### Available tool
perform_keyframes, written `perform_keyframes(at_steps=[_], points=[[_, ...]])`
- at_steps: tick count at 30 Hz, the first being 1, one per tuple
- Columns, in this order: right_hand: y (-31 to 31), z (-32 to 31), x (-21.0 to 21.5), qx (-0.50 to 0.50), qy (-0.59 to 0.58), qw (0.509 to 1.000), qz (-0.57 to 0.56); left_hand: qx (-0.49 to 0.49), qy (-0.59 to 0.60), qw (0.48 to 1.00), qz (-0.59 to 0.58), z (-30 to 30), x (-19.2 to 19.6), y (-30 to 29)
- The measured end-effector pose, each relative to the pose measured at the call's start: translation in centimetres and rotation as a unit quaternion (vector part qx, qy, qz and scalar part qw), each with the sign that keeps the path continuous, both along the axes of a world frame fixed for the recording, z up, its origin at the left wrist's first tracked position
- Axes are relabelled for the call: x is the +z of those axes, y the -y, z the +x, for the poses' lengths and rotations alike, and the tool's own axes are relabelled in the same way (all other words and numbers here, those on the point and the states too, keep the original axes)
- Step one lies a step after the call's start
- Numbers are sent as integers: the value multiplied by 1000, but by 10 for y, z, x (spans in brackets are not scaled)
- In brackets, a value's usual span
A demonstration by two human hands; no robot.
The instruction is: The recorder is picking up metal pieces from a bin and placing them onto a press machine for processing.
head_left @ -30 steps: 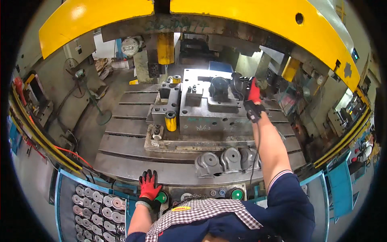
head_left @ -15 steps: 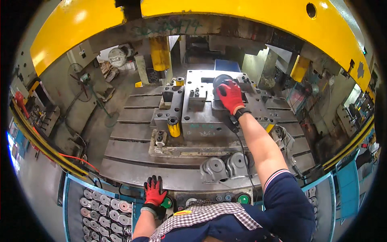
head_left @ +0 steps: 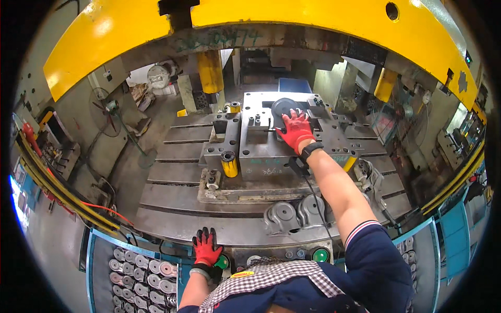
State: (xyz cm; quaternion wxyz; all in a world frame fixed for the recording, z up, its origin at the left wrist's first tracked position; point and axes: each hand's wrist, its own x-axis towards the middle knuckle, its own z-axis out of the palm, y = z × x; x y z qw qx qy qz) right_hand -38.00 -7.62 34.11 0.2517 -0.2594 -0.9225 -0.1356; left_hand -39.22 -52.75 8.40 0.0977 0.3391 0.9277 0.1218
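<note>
My right hand, in a red glove with black fingertips, reaches out over the die block. Its fingers are spread, the tips on or just above a round grey metal part lying on top of the block. The palm hides the near portion of that part. My left hand, gloved alike, rests with fingers apart at the near edge of the press bed. Beside its wrist is a green push button. Two more stamped metal parts, one left and one right, lie on the bed's front strip.
A yellow press beam arches overhead, with yellow guide posts below it. Another green button sits on the front panel. A blue-framed bin at lower left holds many stamped parts. A cable hangs from my right wrist.
My right hand's fingers have spread from a curled hold on the round part. The part appears slightly further left on the die block. My left hand stays at the bed edge.
</note>
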Motion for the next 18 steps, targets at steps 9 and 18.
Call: perform_keyframes(at_steps=[9,18], points=[[32,-23,14,29,125,988,-88,13,5,1000,-1,1,-5,2],[16,-39,7,1,109,992,-66,-5,-26,999,44,3,8,-3]])
